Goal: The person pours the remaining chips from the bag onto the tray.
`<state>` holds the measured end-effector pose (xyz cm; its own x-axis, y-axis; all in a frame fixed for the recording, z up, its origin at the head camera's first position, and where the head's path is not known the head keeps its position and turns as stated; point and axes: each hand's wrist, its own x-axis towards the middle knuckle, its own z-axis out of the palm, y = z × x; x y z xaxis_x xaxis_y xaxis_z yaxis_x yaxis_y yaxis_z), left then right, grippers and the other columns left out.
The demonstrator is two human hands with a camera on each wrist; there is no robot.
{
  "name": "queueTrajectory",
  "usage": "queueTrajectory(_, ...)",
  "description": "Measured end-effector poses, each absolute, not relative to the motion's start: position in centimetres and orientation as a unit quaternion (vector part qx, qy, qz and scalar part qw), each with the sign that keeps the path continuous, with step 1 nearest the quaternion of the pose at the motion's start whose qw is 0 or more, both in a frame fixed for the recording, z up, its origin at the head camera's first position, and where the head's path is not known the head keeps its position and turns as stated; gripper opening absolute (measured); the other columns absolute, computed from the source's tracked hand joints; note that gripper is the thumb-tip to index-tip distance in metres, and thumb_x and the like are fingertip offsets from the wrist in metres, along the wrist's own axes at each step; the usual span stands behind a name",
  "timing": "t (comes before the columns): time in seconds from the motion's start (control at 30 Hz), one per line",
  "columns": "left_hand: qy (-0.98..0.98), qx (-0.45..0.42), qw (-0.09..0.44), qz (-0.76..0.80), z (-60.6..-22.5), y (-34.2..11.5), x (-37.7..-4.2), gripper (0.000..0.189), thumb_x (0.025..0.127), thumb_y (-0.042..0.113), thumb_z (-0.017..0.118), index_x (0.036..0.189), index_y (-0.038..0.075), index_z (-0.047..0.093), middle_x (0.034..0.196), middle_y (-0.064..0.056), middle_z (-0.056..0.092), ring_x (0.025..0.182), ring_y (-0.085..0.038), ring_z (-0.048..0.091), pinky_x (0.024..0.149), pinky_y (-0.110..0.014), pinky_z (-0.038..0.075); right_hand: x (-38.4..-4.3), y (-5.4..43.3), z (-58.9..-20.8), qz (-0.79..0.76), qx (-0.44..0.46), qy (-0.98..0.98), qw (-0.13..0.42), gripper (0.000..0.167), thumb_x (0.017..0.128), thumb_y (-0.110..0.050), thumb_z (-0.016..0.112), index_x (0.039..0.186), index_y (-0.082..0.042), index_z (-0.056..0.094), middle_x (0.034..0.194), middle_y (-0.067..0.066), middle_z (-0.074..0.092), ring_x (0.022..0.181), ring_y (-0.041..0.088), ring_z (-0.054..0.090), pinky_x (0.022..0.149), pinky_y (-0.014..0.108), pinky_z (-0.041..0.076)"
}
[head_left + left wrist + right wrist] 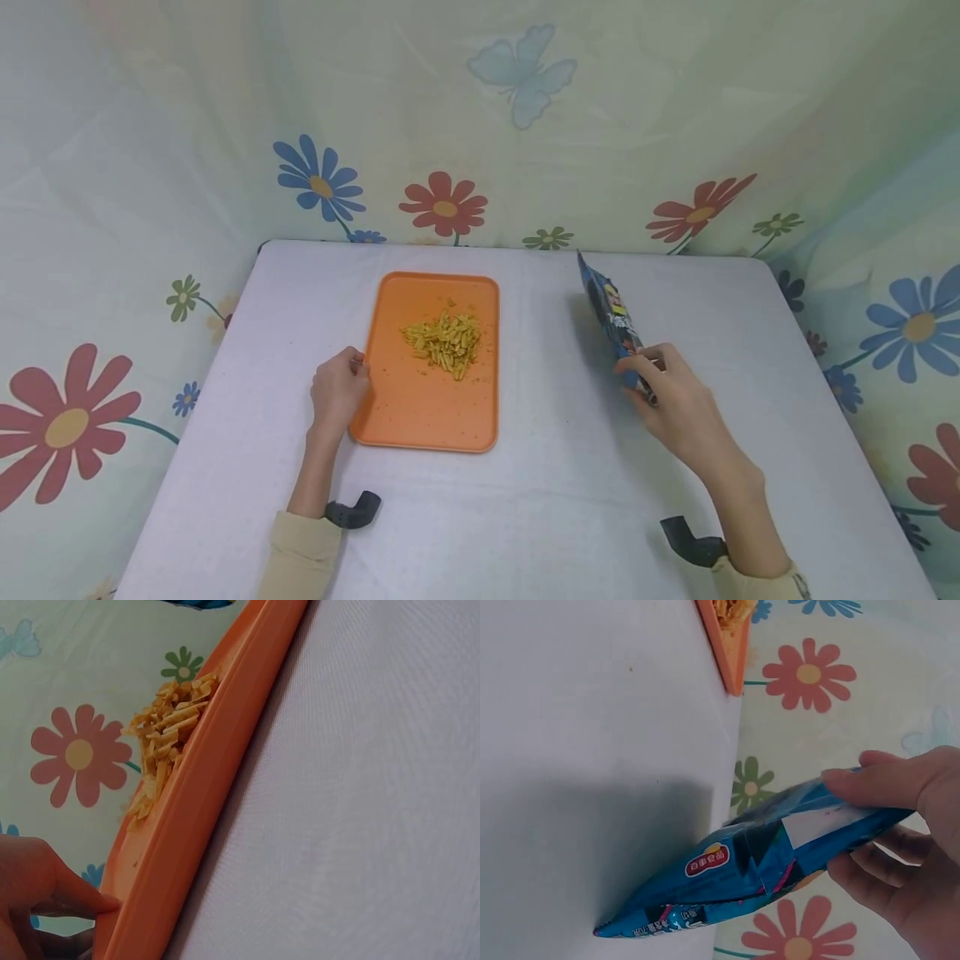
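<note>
An orange tray point(420, 408) lies on the white-covered table, with a heap of yellow snack sticks point(447, 340) and loose crumbs on it. My left hand point(341, 390) is at the tray's left rim; in the left wrist view its thumb and fingers point(71, 892) pinch that edge. To the right of the tray, my right hand point(675, 404) holds a blue snack bag point(742, 862) by one end, thumb on one face and fingers on the other. The bag slants away toward the back of the table, and its shadow falls on the cloth.
The white table point(540, 500) ends at a back edge against a hanging flowered cloth point(600, 150), which also drapes at both sides. A black curved piece point(352, 510) is at the left wrist, and a similar black piece point(692, 543) is at the right wrist.
</note>
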<state>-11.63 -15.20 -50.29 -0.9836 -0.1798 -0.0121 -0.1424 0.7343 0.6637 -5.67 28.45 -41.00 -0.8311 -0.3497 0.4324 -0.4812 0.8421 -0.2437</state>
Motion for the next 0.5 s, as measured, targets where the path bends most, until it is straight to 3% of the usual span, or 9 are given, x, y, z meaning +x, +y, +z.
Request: queueTrajectory(0.5, -0.931, 0.082, 0.024, -0.356, -50.4, -15.3, -11.7, 0.016, 0.096, 0.005, 0.065, 0.108, -0.004, 0.071, 0.088, -0.018, 0.074, 0.058, -0.02, 0.059, 0.054, -0.028, 0.041, -5.9, 26.1, -42.8, 0.2, 0.232, -0.95, 0.06, 0.055, 0.069, 0.012, 0.085, 0.116, -0.011, 0.067, 0.113, 0.015, 0.059, 0.097, 0.034, 0.063, 0.072, 0.05, 0.059)
